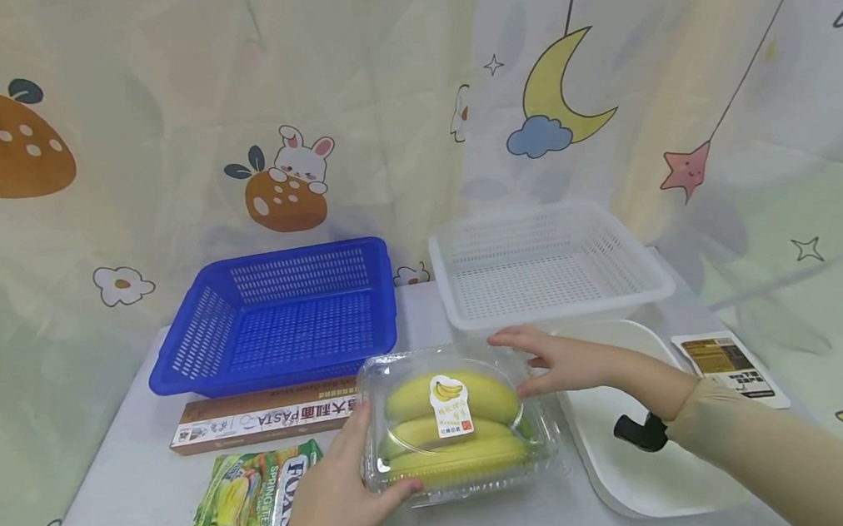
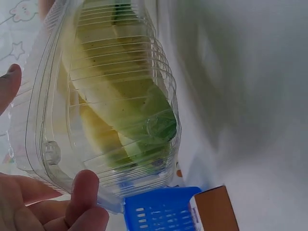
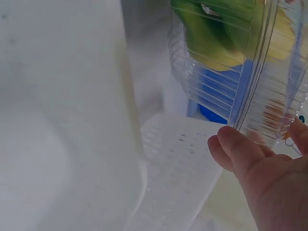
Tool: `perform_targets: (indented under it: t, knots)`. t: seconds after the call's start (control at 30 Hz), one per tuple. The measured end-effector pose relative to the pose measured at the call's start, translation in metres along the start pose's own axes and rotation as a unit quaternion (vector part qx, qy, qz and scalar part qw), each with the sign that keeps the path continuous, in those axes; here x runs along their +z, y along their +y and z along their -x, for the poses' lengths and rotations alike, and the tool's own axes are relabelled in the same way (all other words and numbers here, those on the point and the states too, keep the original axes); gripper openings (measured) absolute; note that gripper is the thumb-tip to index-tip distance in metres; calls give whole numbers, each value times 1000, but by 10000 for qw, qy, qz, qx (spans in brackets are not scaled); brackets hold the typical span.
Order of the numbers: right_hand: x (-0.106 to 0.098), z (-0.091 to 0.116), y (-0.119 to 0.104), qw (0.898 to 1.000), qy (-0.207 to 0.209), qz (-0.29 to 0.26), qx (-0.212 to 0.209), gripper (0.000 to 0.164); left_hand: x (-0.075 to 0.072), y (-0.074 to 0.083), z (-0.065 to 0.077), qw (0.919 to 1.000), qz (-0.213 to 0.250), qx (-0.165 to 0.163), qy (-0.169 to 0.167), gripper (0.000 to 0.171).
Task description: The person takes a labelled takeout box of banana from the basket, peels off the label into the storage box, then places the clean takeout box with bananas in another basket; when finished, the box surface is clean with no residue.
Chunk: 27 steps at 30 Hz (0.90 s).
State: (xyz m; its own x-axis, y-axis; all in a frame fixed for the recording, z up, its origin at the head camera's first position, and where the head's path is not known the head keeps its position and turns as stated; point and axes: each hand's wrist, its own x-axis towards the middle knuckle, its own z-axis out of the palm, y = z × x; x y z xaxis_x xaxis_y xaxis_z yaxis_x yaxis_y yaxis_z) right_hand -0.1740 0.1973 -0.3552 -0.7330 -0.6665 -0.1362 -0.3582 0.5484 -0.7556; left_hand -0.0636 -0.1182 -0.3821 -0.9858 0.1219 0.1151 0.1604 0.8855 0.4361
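The left hand (image 1: 330, 490) and the right hand (image 1: 567, 362) are apart, each gripping one side of a clear plastic clamshell of bananas (image 1: 448, 440): the left at the near left edge, its thumb over the rim, the right with thumb and fingers about the far right corner. The clamshell sits front and centre over the white tabletop (image 1: 127, 472); whether its base touches the cloth, I cannot tell.

Room around it is tight. Its left edge overlaps, in the head view, the right end of the pasta box (image 1: 258, 419), which lies along the front of the blue plastic basket (image 1: 298, 278). Its right edge is just beside the rim of the white tray (image 1: 652, 489), which the right forearm crosses. Beyond its far edge is the white slotted basket (image 1: 561, 312), with a strip of bare cloth separating the two baskets. A FOX'S Spring Tea bag (image 1: 243, 504) lies just left of the left hand; a labelled flat packet (image 1: 730, 365) lies right of the tray, near the table's right edge.
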Motion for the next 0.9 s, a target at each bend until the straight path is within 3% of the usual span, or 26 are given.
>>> perform_targets:
  t: [0.37, 0.9]
  knots:
    - [5, -14, 7, 9994, -266, 87, 224, 74, 15, -11, -2, 9999, -87, 41, 122, 104]
    - [10, -19, 15, 9989, -299, 76, 365, 76, 25, -16, -5, 9997, -163, 108, 128, 102]
